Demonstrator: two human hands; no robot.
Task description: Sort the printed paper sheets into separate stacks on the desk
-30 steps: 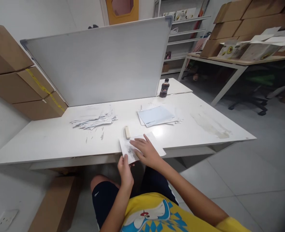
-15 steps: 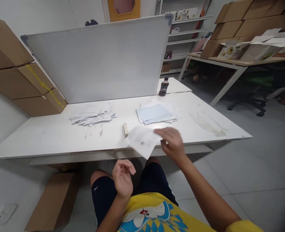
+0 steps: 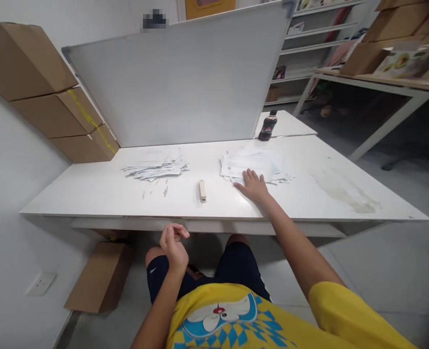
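Observation:
My right hand (image 3: 253,185) lies flat on the right-hand stack of paper sheets (image 3: 238,164), fingers spread over the near edge of the top printed sheet. Above my lap, in front of the table edge, hovers my left hand (image 3: 175,245). Its fingers are loosely bent, with nothing seen in them. Between the two paper stacks stands a small cream-coloured block (image 3: 202,191) that looks like a stapler. The left-hand stack of sheets (image 3: 156,167) is uneven, with its edges fanned out.
A whiteboard (image 3: 185,77) stands along the back of the white table (image 3: 101,198). Dark drink bottle (image 3: 268,127) at the back right. Cardboard boxes (image 3: 72,114) are piled at the left, and another box (image 3: 98,276) sits on the floor. Grey smears mark the tabletop's right side.
My right hand has carried a printed sheet from the table's front edge onto the right stack, where it covers the light-blue sheet. My left hand remains above my lap. The view has shifted.

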